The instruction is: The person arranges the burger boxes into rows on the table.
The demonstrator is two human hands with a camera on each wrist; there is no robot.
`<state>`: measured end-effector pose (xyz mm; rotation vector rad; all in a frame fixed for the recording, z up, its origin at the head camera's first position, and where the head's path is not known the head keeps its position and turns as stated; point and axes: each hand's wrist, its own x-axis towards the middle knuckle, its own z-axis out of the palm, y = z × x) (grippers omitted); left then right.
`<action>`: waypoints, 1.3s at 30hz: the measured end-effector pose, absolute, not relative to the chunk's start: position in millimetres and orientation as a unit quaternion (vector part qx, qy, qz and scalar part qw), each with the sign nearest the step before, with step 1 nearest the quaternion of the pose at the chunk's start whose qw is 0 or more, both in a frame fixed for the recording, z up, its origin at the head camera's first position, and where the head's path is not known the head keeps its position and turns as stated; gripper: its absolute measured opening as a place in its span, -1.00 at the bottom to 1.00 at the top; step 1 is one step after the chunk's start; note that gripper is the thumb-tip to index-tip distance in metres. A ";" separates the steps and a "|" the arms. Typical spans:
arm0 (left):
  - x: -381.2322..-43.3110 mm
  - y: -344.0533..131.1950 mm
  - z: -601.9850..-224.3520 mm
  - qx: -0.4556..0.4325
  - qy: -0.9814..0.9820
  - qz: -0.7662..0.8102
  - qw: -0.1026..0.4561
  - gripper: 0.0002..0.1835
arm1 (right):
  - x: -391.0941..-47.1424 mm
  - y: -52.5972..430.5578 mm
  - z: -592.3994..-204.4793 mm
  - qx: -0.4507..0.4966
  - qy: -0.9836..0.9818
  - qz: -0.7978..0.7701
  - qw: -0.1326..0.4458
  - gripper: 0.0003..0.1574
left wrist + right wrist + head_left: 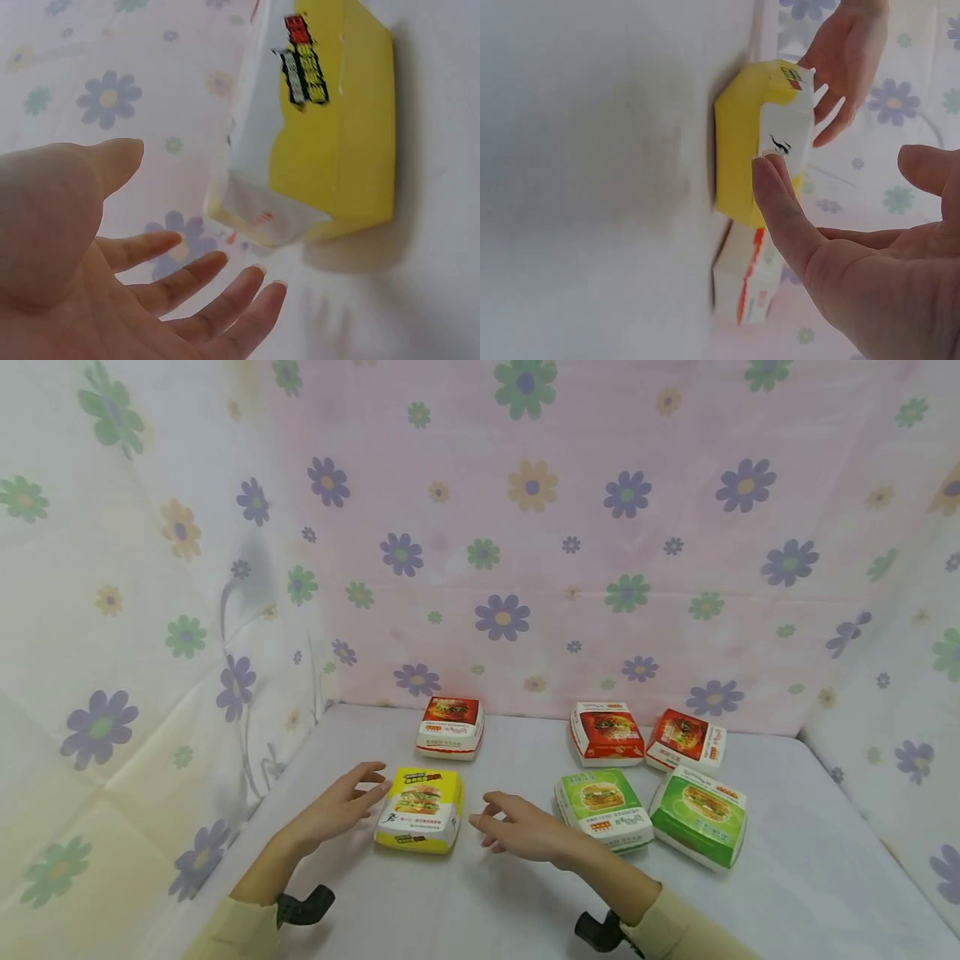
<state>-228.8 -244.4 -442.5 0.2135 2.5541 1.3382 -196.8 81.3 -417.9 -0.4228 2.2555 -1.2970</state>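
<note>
A yellow and white burger box point(420, 810) sits on the white table between my two hands. On its left side, my left hand point(341, 806) hovers with fingers relaxed and spread, apart from the box. My right hand point(517, 828) is held off the box's right side, its fingers loosely bent and holding nothing. In the left wrist view the burger box point(322, 120) stands beyond the fingertips of the left hand point(157, 277). The right wrist view shows a gap between the right hand point(855, 262) and the table, with the burger box point(739, 150) past its fingers.
Behind the yellow box stands a red and white burger box point(452, 727). Two more red boxes point(606, 733) point(686, 741) are at the back right. In front of them lie two green boxes point(603, 808) point(699, 815), close to my right forearm. Flowered cloth walls point(555, 568) enclose the table.
</note>
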 end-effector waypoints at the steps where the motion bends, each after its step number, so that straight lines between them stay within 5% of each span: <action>1: -227.9 -242.2 -440.2 0.079 0.879 0.456 0.116 -0.35 | -194.6 85.7 -415.1 -0.158 0.831 -0.474 0.245 -0.13; 16: -225.7 -207.3 -413.2 0.164 0.900 0.402 0.037 -0.45 | -182.6 153.0 -392.8 -0.200 0.870 -0.421 0.164 -0.27; 39: -248.2 -117.6 -389.3 0.286 0.866 0.398 0.102 -0.47 | -197.5 231.0 -365.3 -0.160 0.918 -0.342 0.121 -0.29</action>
